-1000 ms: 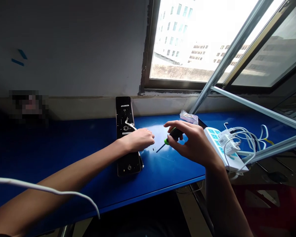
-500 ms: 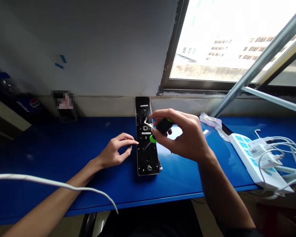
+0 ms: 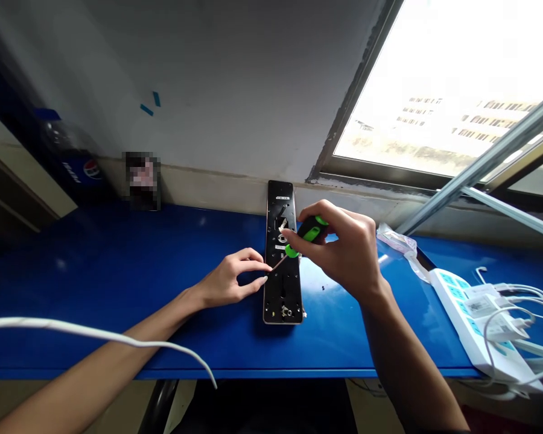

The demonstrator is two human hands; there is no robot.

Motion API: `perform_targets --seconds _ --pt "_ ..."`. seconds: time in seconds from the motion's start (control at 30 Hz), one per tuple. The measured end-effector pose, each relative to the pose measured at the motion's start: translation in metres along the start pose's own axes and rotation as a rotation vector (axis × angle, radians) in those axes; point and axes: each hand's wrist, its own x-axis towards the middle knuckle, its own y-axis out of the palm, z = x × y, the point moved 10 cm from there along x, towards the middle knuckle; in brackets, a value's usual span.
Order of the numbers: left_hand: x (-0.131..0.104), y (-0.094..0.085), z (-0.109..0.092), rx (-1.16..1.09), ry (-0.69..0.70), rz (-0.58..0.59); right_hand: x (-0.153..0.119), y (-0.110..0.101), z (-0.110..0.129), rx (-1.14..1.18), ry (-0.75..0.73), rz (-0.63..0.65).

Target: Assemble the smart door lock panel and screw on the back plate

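A long black panel (image 3: 284, 289) lies lengthwise away from me on the blue table, with screw holes, a round fitting and white labels on its face. My right hand (image 3: 344, 241) is closed around a black and green screwdriver (image 3: 311, 232). Its thin shaft slants down left to the panel's left edge. There the tip meets the index fingertip of my left hand (image 3: 235, 277). The left thumb is held a little below that index finger, a narrow gap between them. Any small screw at the tip is too small to make out. White wiring (image 3: 284, 225) shows on the panel.
A white power strip (image 3: 470, 325) with plugged-in chargers and cables sits at the right. Near it lies a clear plastic bag (image 3: 398, 240). A tiny dark piece (image 3: 323, 288) rests right of the panel. A white cable (image 3: 117, 340) crosses my left forearm; a Pepsi bottle (image 3: 79, 160) stands far left.
The view has shifted, so the scene sits further right. My left fingertips have come to the screwdriver tip, now at the panel's left edge. The screwdriver has turned in my right hand.
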Motion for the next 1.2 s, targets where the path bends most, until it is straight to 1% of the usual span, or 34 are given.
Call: perform_targets --seconds 0.13,0.2,0.4,0.5,0.6,0.63,0.67,0.7,0.73,0.77,0.83,0.87,0.9,0.93,0.97,1.07,1.13,1.2 --pt "-0.001 0.001 0.004 -0.022 -0.027 -0.043 -0.001 -0.001 -0.007 -0.061 0.100 -0.123" --pt "-0.001 0.003 0.006 -0.037 -0.036 -0.050 -0.001 0.000 -0.007 -0.094 0.125 -0.155" --pt "-0.001 0.003 0.008 -0.052 -0.055 -0.062 -0.004 -0.001 0.009 -0.247 0.103 -0.237" --pt "0.000 0.003 0.007 -0.050 -0.064 -0.066 -0.007 -0.001 0.013 -0.249 0.116 -0.301" --pt "0.000 0.002 0.007 -0.052 -0.071 -0.077 -0.008 0.000 0.012 -0.219 0.120 -0.314" --pt "0.000 0.003 0.008 -0.051 -0.075 -0.077 -0.006 0.001 0.012 -0.204 0.100 -0.286" --pt "0.000 0.003 0.008 -0.047 -0.080 -0.076 -0.002 0.004 0.014 -0.181 0.061 -0.228" --pt "0.000 0.003 0.009 -0.040 -0.085 -0.076 0.002 0.008 0.016 -0.149 0.010 -0.142" --pt "0.000 0.002 0.009 -0.032 -0.086 -0.080 0.006 0.014 0.021 -0.105 -0.059 -0.024" --pt "0.000 0.002 0.009 -0.023 -0.085 -0.086 0.007 0.023 0.028 -0.039 -0.138 0.129" --pt "0.000 0.000 0.008 -0.016 -0.079 -0.094 0.004 0.035 0.037 0.121 -0.214 0.413" --pt "0.001 0.000 0.008 -0.019 -0.079 -0.091 0.003 0.036 0.040 0.174 -0.223 0.498" --pt "0.001 0.001 0.008 -0.026 -0.081 -0.083 0.002 0.036 0.041 0.196 -0.224 0.555" --pt "0.002 0.001 0.008 -0.034 -0.087 -0.073 0.002 0.035 0.040 0.187 -0.214 0.576" --pt "0.003 0.002 0.009 -0.040 -0.092 -0.066 0.004 0.033 0.037 0.158 -0.197 0.567" --pt "0.003 0.002 0.012 -0.048 -0.105 -0.057 0.013 0.024 0.022 0.050 -0.116 0.438" --pt "0.002 0.003 0.014 -0.054 -0.117 -0.042 0.015 0.019 0.014 0.049 -0.090 0.388" --pt "0.002 0.006 0.017 -0.057 -0.131 -0.020 0.014 0.023 0.013 0.109 -0.114 0.435"
